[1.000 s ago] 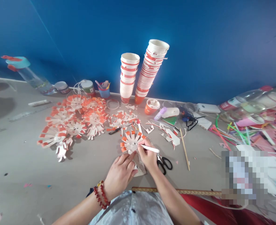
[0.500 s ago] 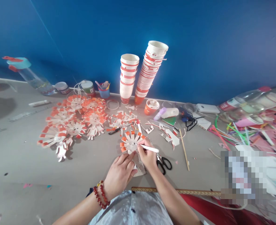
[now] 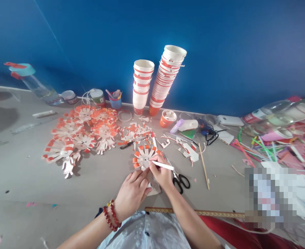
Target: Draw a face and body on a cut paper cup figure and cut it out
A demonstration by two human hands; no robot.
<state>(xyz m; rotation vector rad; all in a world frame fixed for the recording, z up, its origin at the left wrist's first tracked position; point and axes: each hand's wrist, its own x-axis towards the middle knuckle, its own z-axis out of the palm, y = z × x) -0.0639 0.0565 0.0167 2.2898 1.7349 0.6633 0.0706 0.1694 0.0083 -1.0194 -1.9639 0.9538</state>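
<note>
A white paper-cup cutout (image 3: 142,161), with orange-tipped strips curled out around it like petals and small dark marks at its middle, lies on the table in front of me. My right hand (image 3: 161,173) pinches a white marker pen (image 3: 163,165), its tip on the cutout near those marks. Over the cutout's lower part, my left hand (image 3: 133,190) holds it down with fingers close together. A small white piece (image 3: 149,185) shows by the left thumb; its kind is unclear. Black-handled scissors (image 3: 181,182) lie just right of my right hand.
Finished-looking curled cutouts (image 3: 83,129) are piled at left. Paper scraps (image 3: 136,132) and a black cutter knife (image 3: 126,145) lie beyond my hands. Two paper cup stacks (image 3: 143,86) stand against the blue wall. A wooden stick (image 3: 204,166) and cluttered craft materials (image 3: 284,145) are at right.
The marker tip has shifted slightly left across the cutout, with my right hand following. Dark marks at the middle show more plainly. My left hand stays in place.
</note>
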